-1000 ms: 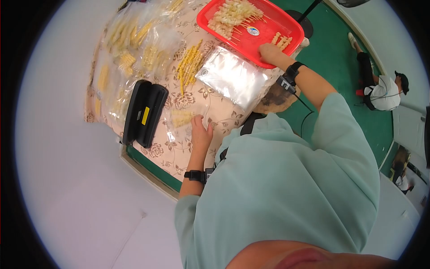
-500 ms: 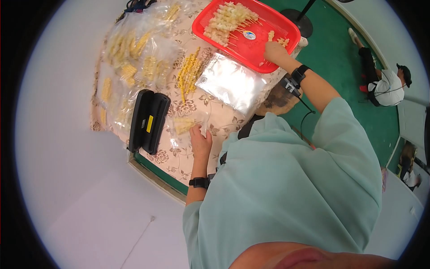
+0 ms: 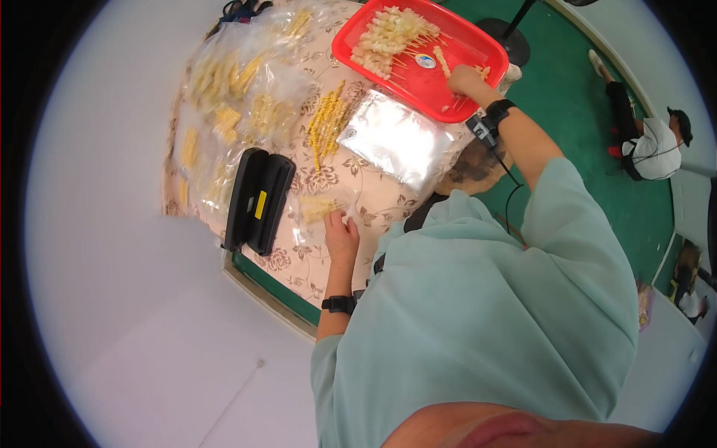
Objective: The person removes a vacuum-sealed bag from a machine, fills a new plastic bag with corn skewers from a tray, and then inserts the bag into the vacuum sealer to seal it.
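Inside the red plastic basket [image 3: 497, 56], my right hand [image 3: 468, 82] is closed at the lower end of a skewer of pale food pieces [image 3: 442, 63]; its fingertips are partly hidden. Short pale pieces [image 3: 484, 72] lie just beyond that hand. Many more pale skewers [image 3: 392, 33] are heaped at the basket's other end, around a small round label [image 3: 425, 61]. On the table, my left hand [image 3: 341, 235] pinches the open edge of a clear plastic bag [image 3: 300, 233]. Pale yellow skewers [image 3: 317, 209] lie inside this bag.
Loose yellow beaded skewers [image 3: 325, 127] and a stack of clear bags [image 3: 396, 138] lie on the flowered tablecloth [image 3: 306, 261]. An open black case [image 3: 258, 201] stands near filled bags [image 3: 265, 112]. A person [image 3: 653, 145] sits beyond the green floor [image 3: 575, 119].
My right hand has shifted slightly within the basket, and a pale skewer now stands longer beside its fingers. My left hand stays at the bag. The whole view has shifted a little rightward.
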A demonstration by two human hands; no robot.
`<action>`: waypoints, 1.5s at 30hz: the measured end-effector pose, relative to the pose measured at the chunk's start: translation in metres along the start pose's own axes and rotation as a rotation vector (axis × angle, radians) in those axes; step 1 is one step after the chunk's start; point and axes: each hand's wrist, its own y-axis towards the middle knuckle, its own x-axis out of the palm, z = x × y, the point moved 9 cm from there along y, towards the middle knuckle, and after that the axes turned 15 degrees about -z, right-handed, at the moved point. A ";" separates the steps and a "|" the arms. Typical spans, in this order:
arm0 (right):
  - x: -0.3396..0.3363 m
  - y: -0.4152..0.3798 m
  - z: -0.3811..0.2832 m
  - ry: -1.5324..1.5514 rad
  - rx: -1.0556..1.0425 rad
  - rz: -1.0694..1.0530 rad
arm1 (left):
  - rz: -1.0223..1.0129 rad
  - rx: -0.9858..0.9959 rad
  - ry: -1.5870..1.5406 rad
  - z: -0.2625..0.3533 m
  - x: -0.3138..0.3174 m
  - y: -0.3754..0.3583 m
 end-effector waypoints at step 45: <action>0.293 -0.119 -0.195 -0.011 -1.162 -0.346 | 0.155 0.164 -0.294 -0.025 -0.025 0.001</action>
